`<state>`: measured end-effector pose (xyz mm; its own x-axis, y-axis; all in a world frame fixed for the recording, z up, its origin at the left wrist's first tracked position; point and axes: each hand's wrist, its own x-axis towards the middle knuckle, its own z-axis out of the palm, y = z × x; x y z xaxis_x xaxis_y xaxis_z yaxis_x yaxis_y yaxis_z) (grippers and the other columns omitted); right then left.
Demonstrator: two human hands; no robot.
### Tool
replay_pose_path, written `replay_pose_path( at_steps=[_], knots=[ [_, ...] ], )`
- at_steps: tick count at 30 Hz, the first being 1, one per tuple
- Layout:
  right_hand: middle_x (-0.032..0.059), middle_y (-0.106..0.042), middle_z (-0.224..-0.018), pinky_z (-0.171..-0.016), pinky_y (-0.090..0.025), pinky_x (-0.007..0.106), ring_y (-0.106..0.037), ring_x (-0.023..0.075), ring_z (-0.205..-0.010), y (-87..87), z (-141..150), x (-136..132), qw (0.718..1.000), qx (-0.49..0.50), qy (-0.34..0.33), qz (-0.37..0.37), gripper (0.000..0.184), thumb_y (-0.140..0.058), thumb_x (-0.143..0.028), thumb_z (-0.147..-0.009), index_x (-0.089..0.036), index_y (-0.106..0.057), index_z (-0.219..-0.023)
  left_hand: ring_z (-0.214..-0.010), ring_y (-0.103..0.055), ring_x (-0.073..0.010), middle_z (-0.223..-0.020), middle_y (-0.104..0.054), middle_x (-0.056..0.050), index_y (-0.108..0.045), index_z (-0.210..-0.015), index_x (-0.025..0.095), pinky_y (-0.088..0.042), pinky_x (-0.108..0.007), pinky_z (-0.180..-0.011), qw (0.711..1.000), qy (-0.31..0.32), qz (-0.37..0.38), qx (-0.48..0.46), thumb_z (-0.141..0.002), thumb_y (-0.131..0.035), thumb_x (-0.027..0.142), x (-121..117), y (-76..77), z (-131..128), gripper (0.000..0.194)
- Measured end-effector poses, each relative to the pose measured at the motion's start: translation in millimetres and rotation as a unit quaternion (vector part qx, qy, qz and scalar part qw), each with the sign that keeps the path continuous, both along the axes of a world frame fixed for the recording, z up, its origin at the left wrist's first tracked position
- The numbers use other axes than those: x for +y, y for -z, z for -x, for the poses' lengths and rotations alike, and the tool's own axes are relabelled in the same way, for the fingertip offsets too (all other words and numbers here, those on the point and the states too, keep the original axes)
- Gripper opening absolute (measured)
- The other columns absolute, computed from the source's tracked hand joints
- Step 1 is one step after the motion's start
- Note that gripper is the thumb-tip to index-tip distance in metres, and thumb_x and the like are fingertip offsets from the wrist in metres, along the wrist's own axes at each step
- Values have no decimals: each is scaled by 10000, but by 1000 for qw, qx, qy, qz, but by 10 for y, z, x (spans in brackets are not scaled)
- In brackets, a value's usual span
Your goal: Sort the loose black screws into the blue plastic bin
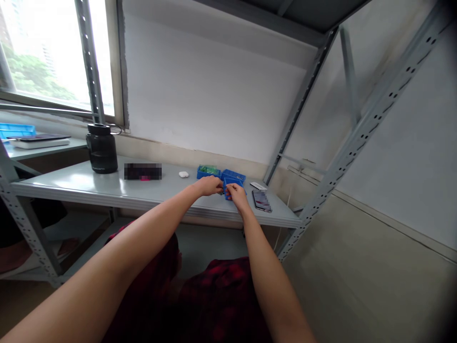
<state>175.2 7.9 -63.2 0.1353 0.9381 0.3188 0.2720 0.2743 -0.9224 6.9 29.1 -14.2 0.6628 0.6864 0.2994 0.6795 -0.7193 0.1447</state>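
A small blue plastic bin (pixel 233 181) stands near the shelf's front edge, with both hands at it. My left hand (pixel 212 186) is at its left side, fingers pinched together; a tiny dark bit shows under the fingertips, too small to name. Over the front of the same bin, my right hand (pixel 237 194) has its fingers closed at the opening. What they hold, if anything, is hidden. Just behind stand a second blue bin (pixel 233 175) and, to the left, a blue bin (pixel 209 174) with green bagged contents (pixel 209 169).
Right of the bins lie a phone (pixel 262 200) and a flat white item (pixel 258 186). Leftward on the grey metal shelf (pixel 167 193) are a white earbud case (pixel 183 175), a blurred dark object (pixel 143 171) and a black bottle (pixel 102 148). A perforated post (pixel 357 143) rises at right.
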Motion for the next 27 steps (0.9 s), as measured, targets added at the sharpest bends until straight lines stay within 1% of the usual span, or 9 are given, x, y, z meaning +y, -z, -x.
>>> replay_pose_path(
  at_steps=[6,10,15,23,27],
  knots=[
    [35,-676,-812,-544,-456,223,-608,128,-657,-12,15,-14,1000,-2,-14,7,214,-581,-374,-777,-185,-604,-875,-879,-649,-214,-971,-714,-72,-720,-937,211,-455,-259,-700,999,-18,-18,34,-871,-491,312,58,15,16,259],
    [24,-673,-823,-560,-453,222,-613,130,-688,-28,24,-42,998,2,-55,20,257,-609,-407,-765,-201,-598,-917,-917,-650,-212,-1009,-712,-64,-715,-976,222,-469,-261,-737,999,-24,-13,45,-887,-476,315,51,3,25,272],
    [14,-665,-861,-575,-437,211,-600,121,-712,-50,26,-80,993,27,-108,44,267,-635,-433,-740,-213,-623,-890,-933,-648,-210,-1034,-708,-57,-712,-991,232,-473,-260,-748,998,-36,-6,52,-887,-479,303,7,-22,30,265],
    [0,-651,-816,-562,-408,195,-566,101,-674,-110,43,-151,985,89,-138,59,288,-656,-466,-718,-216,-636,-858,-975,-645,-211,-1066,-702,-62,-701,-1025,230,-474,-269,-803,998,-28,-2,52,-900,-473,284,-15,-34,19,265],
    [0,-657,-815,-557,-406,190,-565,97,-673,-116,53,-161,982,106,-144,58,276,-659,-461,-722,-216,-641,-848,-967,-645,-211,-1060,-702,-58,-700,-1016,235,-476,-269,-798,998,-24,1,50,-902,-474,301,-11,-28,31,262]
  ],
)
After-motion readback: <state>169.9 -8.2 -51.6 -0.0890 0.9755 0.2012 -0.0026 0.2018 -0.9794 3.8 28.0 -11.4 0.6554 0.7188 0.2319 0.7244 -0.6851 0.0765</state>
